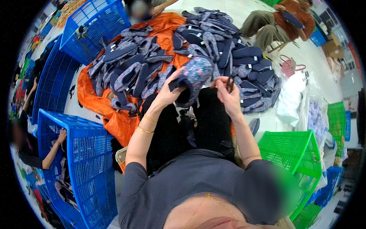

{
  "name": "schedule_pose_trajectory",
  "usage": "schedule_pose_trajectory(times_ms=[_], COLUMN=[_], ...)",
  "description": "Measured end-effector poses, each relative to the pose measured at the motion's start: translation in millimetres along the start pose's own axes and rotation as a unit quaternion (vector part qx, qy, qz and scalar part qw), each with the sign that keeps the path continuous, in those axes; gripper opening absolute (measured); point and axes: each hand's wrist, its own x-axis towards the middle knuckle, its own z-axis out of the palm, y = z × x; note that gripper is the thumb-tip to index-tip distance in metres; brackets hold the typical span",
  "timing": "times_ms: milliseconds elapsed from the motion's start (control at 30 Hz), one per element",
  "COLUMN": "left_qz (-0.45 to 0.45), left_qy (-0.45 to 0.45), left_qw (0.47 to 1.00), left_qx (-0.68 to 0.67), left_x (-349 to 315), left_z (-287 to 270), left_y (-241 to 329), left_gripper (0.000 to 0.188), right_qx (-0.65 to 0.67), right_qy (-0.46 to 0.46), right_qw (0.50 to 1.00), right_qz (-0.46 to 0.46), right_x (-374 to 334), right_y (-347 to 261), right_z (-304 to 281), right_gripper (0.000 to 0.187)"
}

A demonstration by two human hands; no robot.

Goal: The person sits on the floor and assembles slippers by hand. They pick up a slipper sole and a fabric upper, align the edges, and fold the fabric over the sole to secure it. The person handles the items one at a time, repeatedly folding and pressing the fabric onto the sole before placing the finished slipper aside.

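Observation:
A blue floral fabric slipper (199,72) with a dark opening hangs over my lap, and my left hand (170,91) is closed around its near side. My right hand (228,98) is just right of the slipper, its fingers closed on small dark thread snips (230,84). A narrow gap separates the snips from the slipper. Beyond my knees lie a pile of matching slippers (129,78) on the left and another pile (249,61) on the right, some with dark soles up and small white tags.
An orange sheet (91,89) lies under the left pile. Blue crates (91,160) stand at my left, a green crate (289,149) at my right. Other people sit at the far right and work at the left. White plastic bags (291,99) and a checked bag (289,66) are on the floor.

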Motion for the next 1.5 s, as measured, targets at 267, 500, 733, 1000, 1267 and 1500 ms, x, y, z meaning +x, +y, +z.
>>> schedule_pose_trajectory(times_ms=[267,500,733,1000,1267,1500], left_qz=[-0.009,-0.058,0.035,-0.078,-0.146,-0.015], left_qy=[-0.193,-0.497,-0.58,-0.573,-0.261,-0.189], left_qw=[0.981,0.863,0.812,0.81,0.943,0.974], left_qx=[-0.006,-0.067,0.049,0.099,-0.142,0.121], left_x=[33.0,51.7,42.1,42.3,16.2,-35.0], left_z=[-23.4,-18.7,-1.1,8.0,-49.2,-28.8], left_y=[-8.8,-19.9,-97.4,-77.7,-2.0,25.9], left_gripper=[0.035,0.034,0.056,0.04,0.036,0.037], right_qx=[-0.009,-0.098,-0.086,0.021,0.019,-0.078], right_qy=[-0.014,-0.143,-0.188,-0.098,-0.077,-0.149], right_qw=[0.999,0.984,0.974,0.992,0.996,0.985], right_qz=[-0.047,-0.034,0.095,0.073,0.051,-0.022], right_x=[6.2,-14.8,-21.8,-21.9,-8.0,11.5], right_y=[-7.8,-1.1,5.2,17.3,8.8,0.8], right_z=[11.6,21.3,40.7,58.6,48.1,57.1], right_gripper=[0.022,0.033,0.035,0.013,0.013,0.012])
